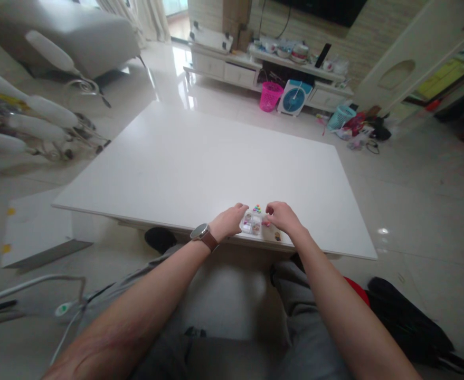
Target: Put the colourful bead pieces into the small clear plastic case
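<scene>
A small clear compartment box [251, 222] with little items in its sections lies near the front edge of the white table [216, 158]. Against its left side rests my left hand [232, 217], fingers curled round the edge; a watch [200, 231] is on that wrist. My right hand [282, 215] hovers at the box's right side with thumb and fingers pinched together. Whatever is between those fingertips is too small to make out. Just beyond the box sits a little cluster of colourful pieces [257, 209]. A small dark and gold item [277, 236] lies below my right hand.
Folded white chairs [41, 119] and a grey sofa [81, 37] are to the left. Past the table stand a pink basket [271, 97], a blue and white fan [294, 97] and a low cabinet [239, 75]. A black bag [409, 322] lies on the floor at right.
</scene>
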Demonstrator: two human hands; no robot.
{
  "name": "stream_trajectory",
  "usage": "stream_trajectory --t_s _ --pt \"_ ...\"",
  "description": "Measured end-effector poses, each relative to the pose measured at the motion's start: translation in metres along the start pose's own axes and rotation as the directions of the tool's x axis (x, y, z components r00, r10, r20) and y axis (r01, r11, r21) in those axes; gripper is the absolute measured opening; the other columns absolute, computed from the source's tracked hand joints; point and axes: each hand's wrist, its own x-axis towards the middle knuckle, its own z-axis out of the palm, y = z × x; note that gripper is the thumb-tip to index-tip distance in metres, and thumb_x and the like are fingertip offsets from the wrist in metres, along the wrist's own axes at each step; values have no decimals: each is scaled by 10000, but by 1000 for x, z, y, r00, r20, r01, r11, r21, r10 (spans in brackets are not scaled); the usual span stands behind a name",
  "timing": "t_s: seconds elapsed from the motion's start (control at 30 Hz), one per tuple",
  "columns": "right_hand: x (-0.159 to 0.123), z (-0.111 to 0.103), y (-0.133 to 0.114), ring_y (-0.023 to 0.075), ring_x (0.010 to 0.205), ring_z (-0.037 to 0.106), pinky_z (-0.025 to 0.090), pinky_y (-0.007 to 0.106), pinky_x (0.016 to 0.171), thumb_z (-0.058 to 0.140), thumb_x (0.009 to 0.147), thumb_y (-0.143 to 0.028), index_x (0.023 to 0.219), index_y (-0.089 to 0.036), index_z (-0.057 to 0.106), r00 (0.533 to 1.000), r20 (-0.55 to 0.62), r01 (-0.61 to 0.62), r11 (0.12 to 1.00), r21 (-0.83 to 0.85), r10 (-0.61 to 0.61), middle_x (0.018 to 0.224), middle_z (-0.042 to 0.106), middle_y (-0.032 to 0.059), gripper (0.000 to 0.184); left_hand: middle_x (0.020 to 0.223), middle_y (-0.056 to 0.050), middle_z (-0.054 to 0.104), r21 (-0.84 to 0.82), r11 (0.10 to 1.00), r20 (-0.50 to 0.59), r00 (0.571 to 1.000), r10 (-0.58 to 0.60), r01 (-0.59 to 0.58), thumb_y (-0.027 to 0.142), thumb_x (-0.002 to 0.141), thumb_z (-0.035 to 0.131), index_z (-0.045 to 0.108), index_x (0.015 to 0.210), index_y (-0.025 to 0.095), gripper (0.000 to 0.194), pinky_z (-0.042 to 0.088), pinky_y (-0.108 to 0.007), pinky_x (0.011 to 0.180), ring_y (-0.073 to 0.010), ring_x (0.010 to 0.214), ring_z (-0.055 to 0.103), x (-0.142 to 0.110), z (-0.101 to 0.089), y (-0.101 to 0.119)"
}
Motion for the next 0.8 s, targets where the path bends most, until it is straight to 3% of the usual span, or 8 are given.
stream_trajectory --t_s 0.1,0.23,0.37,0.57,0.8 --pt "-1 6 16 167 838 636 417 244 717 751 767 -220 914 -170 748 997 71 -37 999 9 37 933 738 63 155 1428 -147 513 6 1000 -47 999 27 -27 95 717 713 404 1421 173 773 463 -333 1039 -266 1287 551 6 14 -1" --pt "-2 15 29 171 889 658 429 239 744 728 799 -200 945 -172 759 993 104 -59 998 -12 60 986 748 79 152 1374 -136 558 11 1000 -55 998 21 -20 92 741 678 443 1384 177 690 468 -344 1035 -257 1243 566 10 25 -3" --pt "-2 21 36 173 885 664 424 235 736 655 795 -102 915 -184 765 990 122 -72 996 -49 77 949 752 68 183 1328 -127 581 7 1000 -50 999 5 -5 108 750 675 486 1348 182 631 475 -333 1017 -252 1221 575 9 25 -3" --pt "-5 26 39 155 844 658 426 221 723 646 797 -111 913 -184 751 995 78 -64 998 -1 64 923 748 54 172 1374 -125 556 16 1000 -59 998 -2 3 101 749 679 380 1457 185 773 488 -319 985 -249 1214 576 7 24 0" --pt "-8 25 33 158 809 656 417 230 696 677 802 -163 884 -184 758 997 58 -58 998 -10 58 893 753 52 117 1267 -118 595 24 1000 -59 998 11 -9 101 755 672 512 1303 168 574 499 -325 959 -241 1151 592 9 21 3"
